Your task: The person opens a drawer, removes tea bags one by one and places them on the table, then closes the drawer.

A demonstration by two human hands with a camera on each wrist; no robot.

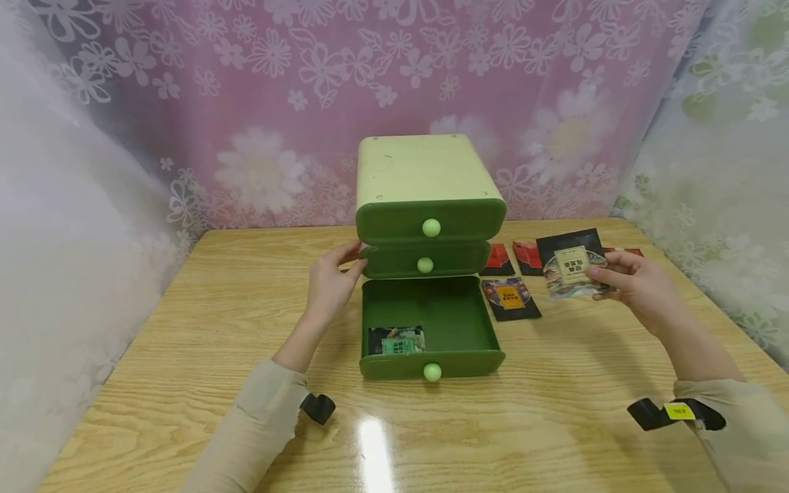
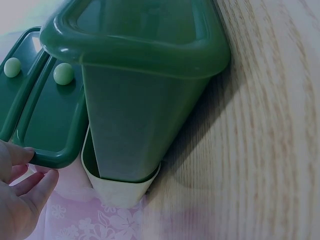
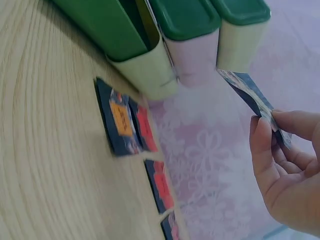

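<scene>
A small drawer cabinet (image 1: 425,168) with green fronts and a pale body stands in the middle of the table. My left hand (image 1: 331,281) is at its left side, fingertips gripping the edge of the shut middle drawer (image 2: 52,122). Below, the bottom drawer (image 1: 456,322) is pulled out, with a dark packet with a green label (image 1: 397,340) lying in its front left. Raised off the table at the right, a black tea packet with a cream label (image 1: 570,263) is pinched between the thumb and fingers of my right hand (image 1: 644,291). The right wrist view shows that packet nearly edge-on.
Right of the cabinet lies a black packet with an orange label (image 1: 510,298). Behind it are red-and-black packets (image 3: 161,186), partly hidden in the head view by the cabinet and the held packet. A floral curtain (image 1: 277,123) hangs behind the wooden table (image 1: 246,301).
</scene>
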